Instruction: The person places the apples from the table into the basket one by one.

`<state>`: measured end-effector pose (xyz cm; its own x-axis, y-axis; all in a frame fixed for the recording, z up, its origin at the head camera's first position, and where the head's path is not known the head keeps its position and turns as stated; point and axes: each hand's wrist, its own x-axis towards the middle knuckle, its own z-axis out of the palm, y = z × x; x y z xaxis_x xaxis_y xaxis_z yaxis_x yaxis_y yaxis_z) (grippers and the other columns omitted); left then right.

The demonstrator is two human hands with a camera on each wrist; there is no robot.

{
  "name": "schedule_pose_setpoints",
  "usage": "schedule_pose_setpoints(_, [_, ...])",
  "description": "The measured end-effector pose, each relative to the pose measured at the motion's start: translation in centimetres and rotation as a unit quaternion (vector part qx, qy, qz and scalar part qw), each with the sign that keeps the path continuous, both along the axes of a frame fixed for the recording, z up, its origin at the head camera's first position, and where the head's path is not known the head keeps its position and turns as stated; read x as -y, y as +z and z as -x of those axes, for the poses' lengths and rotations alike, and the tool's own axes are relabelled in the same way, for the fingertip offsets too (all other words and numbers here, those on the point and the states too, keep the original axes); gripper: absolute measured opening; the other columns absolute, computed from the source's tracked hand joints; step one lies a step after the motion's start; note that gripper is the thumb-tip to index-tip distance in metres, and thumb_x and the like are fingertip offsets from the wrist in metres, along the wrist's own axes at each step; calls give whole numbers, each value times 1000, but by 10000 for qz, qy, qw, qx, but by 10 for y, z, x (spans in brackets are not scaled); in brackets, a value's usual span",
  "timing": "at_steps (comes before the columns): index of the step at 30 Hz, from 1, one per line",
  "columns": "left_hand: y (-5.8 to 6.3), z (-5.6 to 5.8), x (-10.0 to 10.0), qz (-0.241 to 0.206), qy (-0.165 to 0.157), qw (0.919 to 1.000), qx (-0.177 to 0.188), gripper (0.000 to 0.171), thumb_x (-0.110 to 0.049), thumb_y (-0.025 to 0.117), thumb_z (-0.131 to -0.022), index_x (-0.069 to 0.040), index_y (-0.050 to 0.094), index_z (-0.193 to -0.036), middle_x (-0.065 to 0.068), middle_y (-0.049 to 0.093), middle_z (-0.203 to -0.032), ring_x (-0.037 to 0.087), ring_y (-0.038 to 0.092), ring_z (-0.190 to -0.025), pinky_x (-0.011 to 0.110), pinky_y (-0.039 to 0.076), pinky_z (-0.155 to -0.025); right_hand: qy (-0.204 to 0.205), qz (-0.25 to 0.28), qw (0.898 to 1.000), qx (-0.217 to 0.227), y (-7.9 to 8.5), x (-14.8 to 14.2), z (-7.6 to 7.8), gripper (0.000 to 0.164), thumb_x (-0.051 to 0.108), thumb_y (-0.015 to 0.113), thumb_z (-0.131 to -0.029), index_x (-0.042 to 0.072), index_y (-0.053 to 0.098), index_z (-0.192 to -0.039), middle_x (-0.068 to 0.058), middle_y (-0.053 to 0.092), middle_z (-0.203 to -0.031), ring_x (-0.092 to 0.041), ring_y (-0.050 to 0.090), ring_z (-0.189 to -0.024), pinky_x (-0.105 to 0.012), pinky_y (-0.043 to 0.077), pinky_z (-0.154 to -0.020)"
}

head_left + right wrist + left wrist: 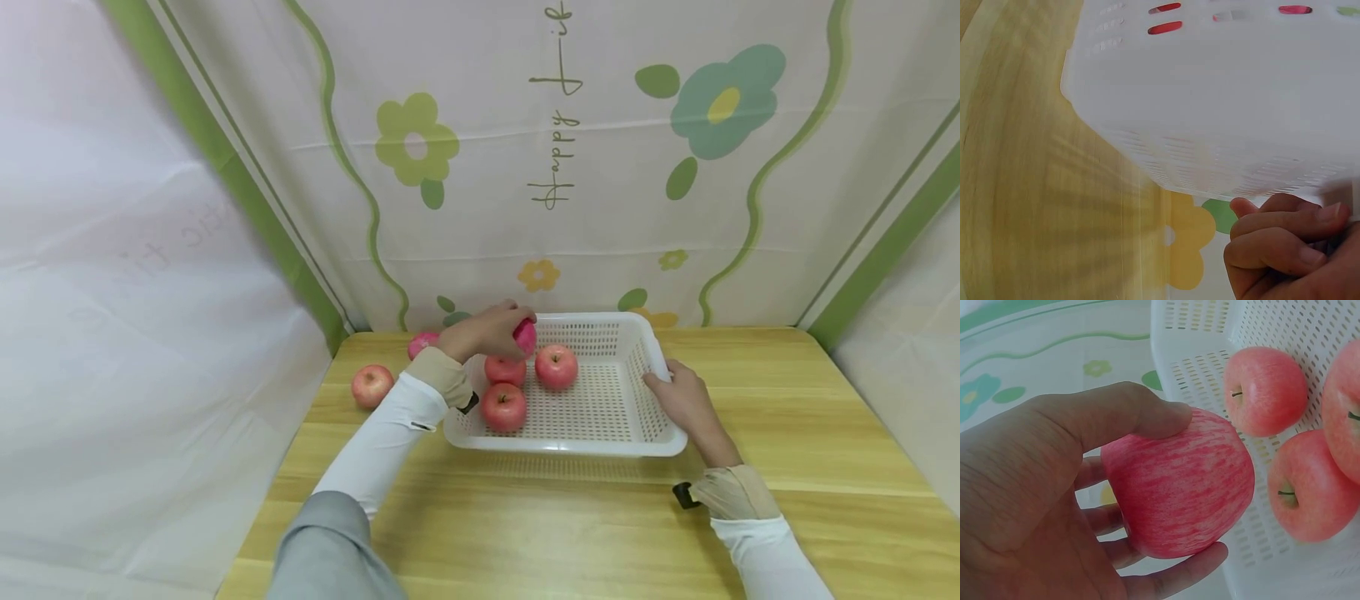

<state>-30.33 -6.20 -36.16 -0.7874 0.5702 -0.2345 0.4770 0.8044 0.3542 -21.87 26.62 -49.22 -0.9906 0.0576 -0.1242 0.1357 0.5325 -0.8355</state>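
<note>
My left hand (pixel 491 329) holds a pinkish-red striped apple (pixel 1179 487), its thumb over the top and its fingers beneath. The apple is over the back left part of a white perforated plastic basket (pixel 558 447). Inside the basket, toward its left side, sit three apples: one at the front (pixel 504 408), one behind it (pixel 504 370), and one nearer the middle (pixel 557 367). At the basket's right rim, my right hand (pixel 686 404) grips the edge, thumb on top and fingers curled on the outer side.
On the wooden table (pixel 562 533), a paler apple (pixel 372 387) lies left of the basket. Another pink apple (pixel 422 344) shows partly behind my left wrist. A printed curtain (pixel 480 250) with flowers stands along the table's back edge, and white fabric hangs at both sides.
</note>
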Motion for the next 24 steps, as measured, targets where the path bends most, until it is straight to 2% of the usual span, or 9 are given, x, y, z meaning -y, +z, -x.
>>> schedule_pose_setpoints(9, [-1, 1, -9, 125, 117, 9997, 178, 64, -22, 76, -92, -23, 52, -151, 5, 49, -146, 22, 56, -122, 41, 58, -99, 3, -25, 10000, 35, 0, 1, -1, 65, 30, 49, -109, -16, 37, -153, -40, 66, -123, -27, 77, -82, -37, 66, -64])
schedule_pose_setpoints(17, [2, 5, -16, -89, 161, 9995, 254, 62, -16, 76, -91, -21, 53, -148, 6, 52, -136, 23, 57, -117, 37, 58, -93, 13, 5, 10000, 27, 1, 1, -2, 65, 30, 49, -110, -16, 38, -153, -40, 65, -125, -27, 77, -84, -37, 66, -65])
schedule_pose_setpoints(24, [0, 11, -25, -29, 92, 9999, 132, 60, -21, 76, -92, -19, 55, -148, 5, 53, -134, 21, 57, -115, 35, 56, -94, 4, 16, 10000, 73, 3, 2, -2, 64, 29, 49, -110, -16, 37, -153, -41, 64, -125, -27, 77, -84, -37, 66, -66])
